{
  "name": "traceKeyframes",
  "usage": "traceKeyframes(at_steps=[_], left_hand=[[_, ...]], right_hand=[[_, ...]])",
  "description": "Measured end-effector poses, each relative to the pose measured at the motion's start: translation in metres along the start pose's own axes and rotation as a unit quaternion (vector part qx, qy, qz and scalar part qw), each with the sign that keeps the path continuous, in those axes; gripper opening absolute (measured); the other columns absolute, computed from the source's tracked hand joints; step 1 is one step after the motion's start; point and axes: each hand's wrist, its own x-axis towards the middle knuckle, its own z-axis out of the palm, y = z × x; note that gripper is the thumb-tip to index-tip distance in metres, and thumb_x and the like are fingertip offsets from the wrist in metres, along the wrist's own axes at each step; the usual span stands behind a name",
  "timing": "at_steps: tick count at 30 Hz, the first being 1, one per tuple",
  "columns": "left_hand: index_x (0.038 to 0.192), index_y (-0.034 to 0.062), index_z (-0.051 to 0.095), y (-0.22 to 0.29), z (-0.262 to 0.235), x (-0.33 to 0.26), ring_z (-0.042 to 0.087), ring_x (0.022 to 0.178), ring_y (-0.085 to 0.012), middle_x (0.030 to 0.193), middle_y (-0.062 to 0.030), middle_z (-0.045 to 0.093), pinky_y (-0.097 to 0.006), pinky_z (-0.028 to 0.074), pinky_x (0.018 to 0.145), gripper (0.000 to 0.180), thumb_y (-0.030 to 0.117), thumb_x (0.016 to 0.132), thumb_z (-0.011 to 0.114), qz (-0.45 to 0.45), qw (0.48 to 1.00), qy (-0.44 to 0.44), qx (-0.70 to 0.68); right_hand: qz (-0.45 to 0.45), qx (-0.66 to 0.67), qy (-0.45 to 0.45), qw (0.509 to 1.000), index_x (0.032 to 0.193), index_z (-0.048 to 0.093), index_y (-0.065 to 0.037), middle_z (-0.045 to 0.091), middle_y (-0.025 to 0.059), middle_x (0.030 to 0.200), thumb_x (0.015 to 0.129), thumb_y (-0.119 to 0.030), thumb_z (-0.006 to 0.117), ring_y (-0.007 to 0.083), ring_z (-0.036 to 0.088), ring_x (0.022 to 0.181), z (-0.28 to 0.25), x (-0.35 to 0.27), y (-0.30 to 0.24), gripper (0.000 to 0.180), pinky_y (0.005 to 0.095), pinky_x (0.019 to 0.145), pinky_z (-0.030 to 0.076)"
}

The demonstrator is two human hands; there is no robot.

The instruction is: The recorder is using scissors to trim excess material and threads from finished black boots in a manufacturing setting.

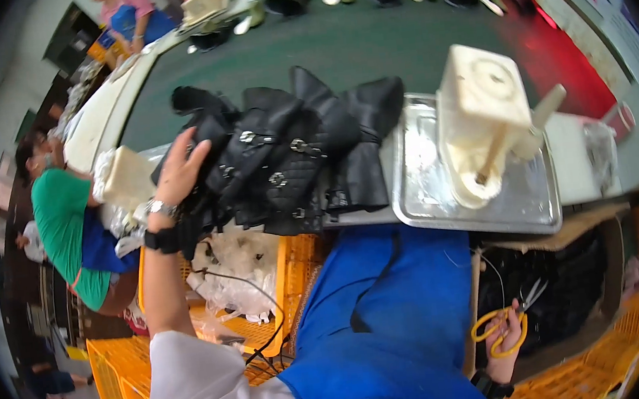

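Observation:
My left hand reaches up to a heap of black quilted boot uppers with metal buckles lying on the work table, its fingers spread on the left side of the heap. My right hand hangs low at my right side, closed on a pair of scissors with yellow handles, blades pointing up and right. A blue apron covers my front between the two arms.
A metal tray holds a cream glue pot with a brush. A green conveyor belt carries shoe parts behind. Orange crates with plastic bags stand below. A person in a green shirt works at left; another stands farther back.

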Motion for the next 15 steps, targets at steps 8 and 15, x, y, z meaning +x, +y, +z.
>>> traceKeyframes(at_steps=[8,15], left_hand=[[0.117,-0.001,0.052,0.207,0.066,-0.061,0.054,0.109,-0.0237,0.112,-0.0134,0.059,-0.032,0.038,0.094,0.052,0.008,0.068,0.068,0.264,0.907,-0.247,-0.214],[0.109,-0.0017,0.055,0.343,0.284,-0.139,0.057,0.096,-0.0349,0.105,-0.02,0.06,-0.038,0.046,0.083,0.036,0.018,0.079,0.061,0.465,0.652,-0.514,-0.305]], right_hand=[[-0.053,-0.049,0.032,0.997,0.124,0.043,-0.01,0.05,-0.0011,0.079,0.085,-0.014,0.057,0.0087,0.052,0.068,0.001,-0.028,-0.006,0.042,0.022,0.058,0.044],[-0.147,-0.091,0.222,0.96,0.121,0.043,-0.006,0.048,-0.0002,0.073,0.084,-0.011,0.057,0.0067,0.048,0.061,-0.059,-0.063,-0.009,0.04,0.0194,0.055,0.041]])
